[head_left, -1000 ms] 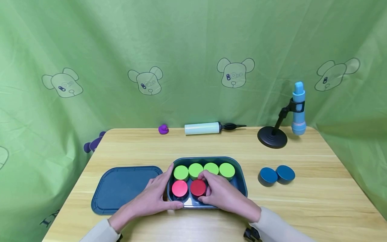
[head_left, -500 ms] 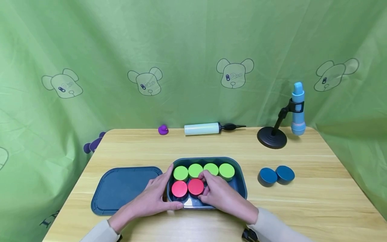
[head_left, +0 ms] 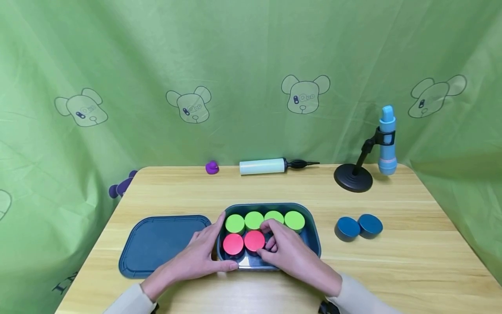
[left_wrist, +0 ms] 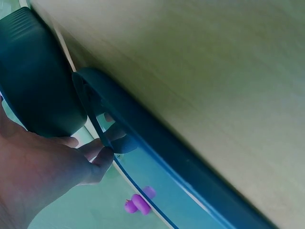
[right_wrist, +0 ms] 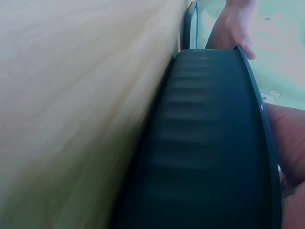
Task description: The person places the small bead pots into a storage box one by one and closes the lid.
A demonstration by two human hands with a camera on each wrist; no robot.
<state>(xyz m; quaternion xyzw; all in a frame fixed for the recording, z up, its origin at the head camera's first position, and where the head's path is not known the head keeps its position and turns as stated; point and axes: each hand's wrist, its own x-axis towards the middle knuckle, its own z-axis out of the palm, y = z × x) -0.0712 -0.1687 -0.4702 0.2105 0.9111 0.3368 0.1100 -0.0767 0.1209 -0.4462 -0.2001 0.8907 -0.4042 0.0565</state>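
A dark blue box (head_left: 313, 239) holds a back row of several short cylinders with light green tops (head_left: 235, 224). In front of them stand two short cylinders with red tops, one at the left (head_left: 233, 244) and one beside it (head_left: 254, 241). My right hand (head_left: 288, 248) is at the right side of the second one, thumb tip and forefinger close to its edge, with a gap showing between the bent fingers and the cylinder. My left hand (head_left: 198, 252) spans the box's left end, thumb straight along the front rim and forefinger straight toward the back left corner.
A dark blue lid (head_left: 162, 244) lies left of the box. To the right stand two blue cylinders, a nearer one (head_left: 347, 229) and another (head_left: 370, 226). At the back are a purple duck (head_left: 212, 168), a hand pump (head_left: 262, 166) and a blue microphone (head_left: 387, 148) on a black stand (head_left: 353, 178).
The second red-topped cylinder shifted left and now stands close beside the first. My right fingers have since loosened and drawn slightly right of it. The left hand has stayed put.
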